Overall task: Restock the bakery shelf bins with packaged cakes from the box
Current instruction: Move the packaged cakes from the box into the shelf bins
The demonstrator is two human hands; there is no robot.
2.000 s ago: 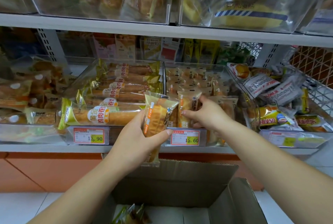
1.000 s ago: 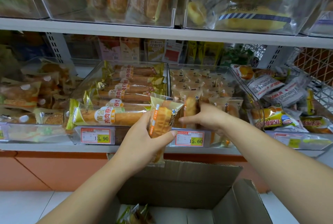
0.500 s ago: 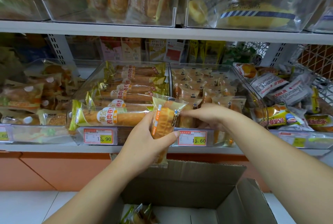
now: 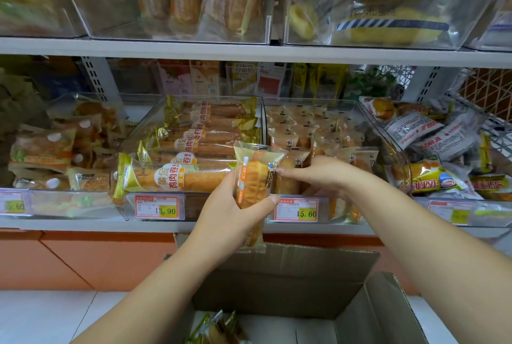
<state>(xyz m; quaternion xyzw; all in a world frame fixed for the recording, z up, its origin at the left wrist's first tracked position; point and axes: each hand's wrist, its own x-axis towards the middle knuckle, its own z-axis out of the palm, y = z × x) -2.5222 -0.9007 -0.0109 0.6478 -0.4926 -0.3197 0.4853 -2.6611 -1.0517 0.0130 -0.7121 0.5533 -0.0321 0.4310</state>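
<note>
Our left hand (image 4: 230, 213) grips a packaged cake (image 4: 253, 177) upright, thumb on its right edge and fingers curled behind it. The wrapper is clear with pale yellow crimped ends. An orange printed strip runs down its front, with a small blue mark near the top right. The cake inside is golden brown and ridged. It hangs in front of the shelf edge, above the rear flap of the cardboard box (image 4: 291, 282).

Our right hand (image 4: 318, 177) reaches into the clear bin (image 4: 307, 101) to its right. Its fingers lie fairly straight across the front row of matching small cakes (image 4: 299, 133). The thumb is hidden, so we cannot tell whether it pinches one.

A price tag (image 4: 297, 210) reading 15.60 is fixed to that bin's front. The neighbouring bin on the left holds long rolls (image 4: 180, 174) in gold-ended wrappers, and the held cake overlaps the end of the nearest roll. A few packets (image 4: 219, 330) lie in the bottom of the box. The upper shelf (image 4: 249, 48) runs close overhead.
</note>
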